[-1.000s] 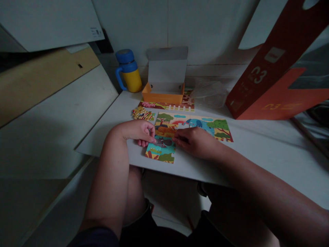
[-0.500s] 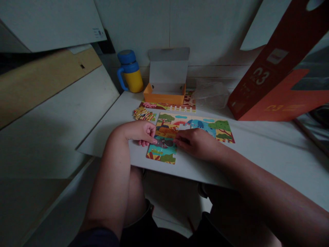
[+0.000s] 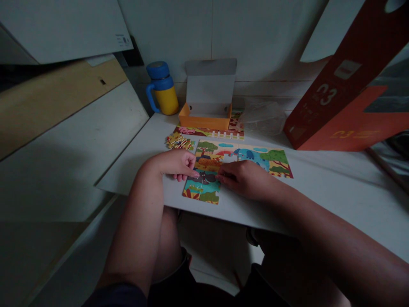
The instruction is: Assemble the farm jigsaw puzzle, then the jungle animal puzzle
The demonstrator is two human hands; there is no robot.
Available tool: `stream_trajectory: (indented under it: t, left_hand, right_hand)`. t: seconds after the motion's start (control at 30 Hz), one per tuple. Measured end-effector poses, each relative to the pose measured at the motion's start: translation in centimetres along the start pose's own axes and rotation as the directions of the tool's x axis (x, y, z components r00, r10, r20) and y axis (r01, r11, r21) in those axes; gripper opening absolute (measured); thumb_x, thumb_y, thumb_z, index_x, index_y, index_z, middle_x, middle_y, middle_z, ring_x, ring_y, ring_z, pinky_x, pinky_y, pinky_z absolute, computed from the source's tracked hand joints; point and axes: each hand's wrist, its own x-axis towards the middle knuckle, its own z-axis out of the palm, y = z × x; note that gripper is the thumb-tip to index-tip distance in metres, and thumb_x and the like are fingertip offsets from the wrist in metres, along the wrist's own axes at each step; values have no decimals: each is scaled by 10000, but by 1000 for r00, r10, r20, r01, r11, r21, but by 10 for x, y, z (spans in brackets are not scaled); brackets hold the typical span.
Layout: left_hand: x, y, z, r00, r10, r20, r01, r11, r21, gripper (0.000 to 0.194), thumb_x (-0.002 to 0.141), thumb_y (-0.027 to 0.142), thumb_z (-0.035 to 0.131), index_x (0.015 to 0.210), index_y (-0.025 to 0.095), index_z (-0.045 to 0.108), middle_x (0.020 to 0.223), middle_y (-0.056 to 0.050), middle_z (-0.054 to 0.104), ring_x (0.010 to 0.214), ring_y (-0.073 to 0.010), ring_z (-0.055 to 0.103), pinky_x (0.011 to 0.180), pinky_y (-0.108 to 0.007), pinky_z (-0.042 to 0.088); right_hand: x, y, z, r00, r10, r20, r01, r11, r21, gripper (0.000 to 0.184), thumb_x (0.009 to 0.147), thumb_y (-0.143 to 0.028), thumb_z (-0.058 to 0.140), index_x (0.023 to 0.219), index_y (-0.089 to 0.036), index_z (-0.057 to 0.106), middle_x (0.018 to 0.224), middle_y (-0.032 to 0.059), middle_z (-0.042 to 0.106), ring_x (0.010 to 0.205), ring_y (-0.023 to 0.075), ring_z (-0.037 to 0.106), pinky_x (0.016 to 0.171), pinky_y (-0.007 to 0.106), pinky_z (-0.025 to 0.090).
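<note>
A partly joined jigsaw puzzle (image 3: 207, 163) with animal pictures lies on the white table. It shows a leopard, a grey hippo in blue water and a blue elephant, and a gap shows in its middle. My left hand (image 3: 181, 164) is at the left edge, fingers curled, thumb pressing on the hippo part. On the other side, my right hand (image 3: 244, 178) is closed with its fingertips pinching the right edge of the hippo part; the hand covers some of the puzzle below the elephant. A pile of loose puzzle pieces (image 3: 179, 140) lies beyond my left hand.
An open orange box (image 3: 204, 123) stands at the back, on another farm-picture puzzle (image 3: 204, 131). Left of it is a blue and yellow mug (image 3: 166, 96). A clear plastic bag (image 3: 263, 118) and a large red-orange box (image 3: 322, 106) are to the right. White boards (image 3: 76, 123) flank the left.
My left thumb has slid slightly to the right on the hippo part. My right hand stays at its right edge; the view has shifted a little.
</note>
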Motion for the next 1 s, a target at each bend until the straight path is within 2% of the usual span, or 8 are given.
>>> stream_trajectory:
  t: [0.2, 0.37, 0.7, 1.0]
  left_hand:
    - [2, -2, 0, 1000, -5, 15, 4, 999, 35, 385, 830, 500, 815, 797, 230, 542, 638, -1, 693, 495, -137, 602, 450, -254, 395]
    - [5, -4, 0, 1000, 3, 8, -3, 1000, 27, 374, 831, 480, 821, 801, 230, 544, 626, 7, 684, 495, -133, 601, 446, -244, 403]
    - [-1, -3, 0, 993, 58, 105, -59, 998, 9, 519, 662, 506, 965, 839, 229, 563, 643, 44, 675, 509, -130, 618, 455, -228, 404]
    - [1, -8, 1, 993, 52, 105, -58, 997, 53, 456, 722, 529, 917, 834, 228, 594, 609, 44, 660, 508, -135, 613, 441, -225, 378]
  right_hand:
    - [-3, -1, -3, 987, -99, 126, 85, 990, 108, 218, 989, -424, 692, 952, -214, 739, 824, 15, 696, 687, 141, 555, 647, 313, 299]
    - [-4, -2, -2, 957, -196, 214, 157, 970, 186, 357, 876, -566, 831, 982, -233, 757, 809, -18, 669, 683, 133, 556, 637, 299, 299]
    - [-1, -5, 8, 960, -199, 199, 161, 968, 191, 303, 919, -519, 808, 1000, -229, 770, 829, -15, 684, 701, 136, 572, 637, 299, 308]
    - [-2, -10, 5, 967, -187, 175, 165, 977, 135, 273, 965, -491, 750, 954, -218, 750, 831, -4, 687, 705, 140, 558, 641, 307, 288]
